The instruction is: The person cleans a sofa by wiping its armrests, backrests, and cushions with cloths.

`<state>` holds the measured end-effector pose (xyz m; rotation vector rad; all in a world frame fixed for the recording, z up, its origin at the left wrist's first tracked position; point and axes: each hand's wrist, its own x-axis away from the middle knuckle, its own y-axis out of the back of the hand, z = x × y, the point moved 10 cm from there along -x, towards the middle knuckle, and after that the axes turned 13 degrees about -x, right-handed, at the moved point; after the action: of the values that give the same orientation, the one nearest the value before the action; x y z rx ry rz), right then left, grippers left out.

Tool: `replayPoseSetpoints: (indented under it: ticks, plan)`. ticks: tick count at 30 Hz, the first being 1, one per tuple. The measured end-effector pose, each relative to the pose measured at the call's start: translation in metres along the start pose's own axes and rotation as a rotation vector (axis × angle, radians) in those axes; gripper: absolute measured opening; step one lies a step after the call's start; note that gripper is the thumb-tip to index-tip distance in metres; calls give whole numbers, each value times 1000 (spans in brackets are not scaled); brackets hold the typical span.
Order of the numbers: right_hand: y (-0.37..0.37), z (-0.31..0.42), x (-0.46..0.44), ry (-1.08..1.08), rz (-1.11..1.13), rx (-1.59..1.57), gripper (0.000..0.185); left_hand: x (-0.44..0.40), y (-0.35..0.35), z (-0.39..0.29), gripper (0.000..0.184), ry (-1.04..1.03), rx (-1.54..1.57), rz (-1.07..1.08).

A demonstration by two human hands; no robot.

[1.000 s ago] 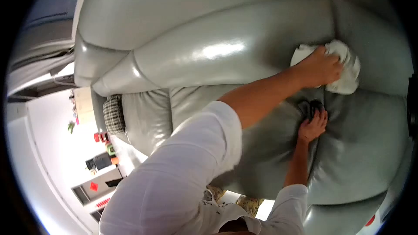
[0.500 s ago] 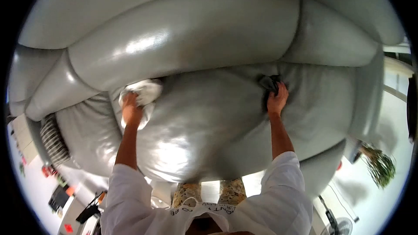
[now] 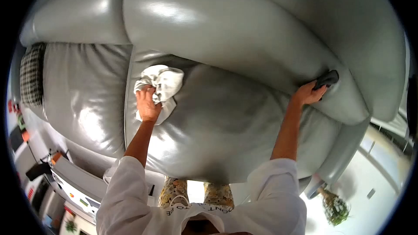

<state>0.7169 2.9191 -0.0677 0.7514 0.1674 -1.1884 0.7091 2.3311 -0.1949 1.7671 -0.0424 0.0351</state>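
A grey leather sofa (image 3: pixel 235 117) stretches across the view in front of me. On its seat, near the seam on the left, lies a crumpled white cloth (image 3: pixel 167 80). My left hand (image 3: pixel 148 103) presses on this cloth with its fingers bent into the folds. Farther right, my right hand (image 3: pixel 310 93) grips a dark grey cloth (image 3: pixel 327 79) against the lower part of the backrest (image 3: pixel 261 35). That cloth is bunched between the fingers and thumb.
A checked cushion (image 3: pixel 32 76) stands at the sofa's left end. A potted plant (image 3: pixel 335 209) is on the floor at the lower right. On the lower left is a white cabinet (image 3: pixel 80 178) with various items near it.
My right hand has moved from the seat up onto the backrest with the dark cloth. The view has turned, and my left hand remains on the white cloth.
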Motion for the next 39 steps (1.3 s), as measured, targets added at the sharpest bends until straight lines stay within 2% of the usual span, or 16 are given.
replayPoseSetpoints:
  ticks: [1, 3, 5, 6, 8, 9, 13, 15, 17, 19, 21, 27, 29, 33, 36, 39]
  plan:
    - [-12, 22, 17, 48, 35, 97, 45, -1, -1, -1, 58, -1, 23, 2]
    - [-48, 77, 83, 508, 84, 148, 44, -2, 0, -2, 59, -28, 60, -29]
    - [-95, 162, 142, 456, 268, -69, 41, -3, 2, -1, 62, -46, 57, -54]
    - [-116, 217, 167, 628, 342, -30, 38, -3, 3, -1, 62, -48, 66, -60]
    - [-156, 288, 217, 709, 440, -325, 30, -4, 3, 0, 62, -38, 95, -50]
    - [-187, 294, 248, 508, 593, -562, 46, -4, 5, 1, 62, -28, 76, -49]
    - [-228, 364, 379, 967, 897, -351, 17, 0, -5, 3, 62, 11, 50, -51]
    - [-247, 335, 427, 1142, 1135, -189, 18, -2, -7, 7, 63, -8, 73, -61]
    - [-236, 270, 423, 1075, 1351, -211, 22, -1, -1, 0, 62, -51, 79, -93]
    - [-201, 228, 363, 809, 1385, -355, 34, 1, -4, 4, 60, -77, 69, -128]
    - [-174, 174, 324, 792, 1345, -317, 44, 2, -9, 9, 61, -74, 55, -115]
    - [-76, 24, 202, 754, 1244, 120, 46, 1, -14, 15, 61, -162, -39, -167]
    - [-40, -39, 158, 605, 1184, 268, 46, 1, -17, 20, 62, -191, -81, -193]
    - [70, -175, 55, 231, 668, 487, 41, -4, -27, 35, 61, -189, -199, -168]
    - [109, -175, 79, -54, 926, 511, 45, -5, -39, 51, 60, -191, -319, -183]
    - [213, -184, 168, 69, 954, 398, 48, -9, -32, 43, 59, -170, -339, -166]
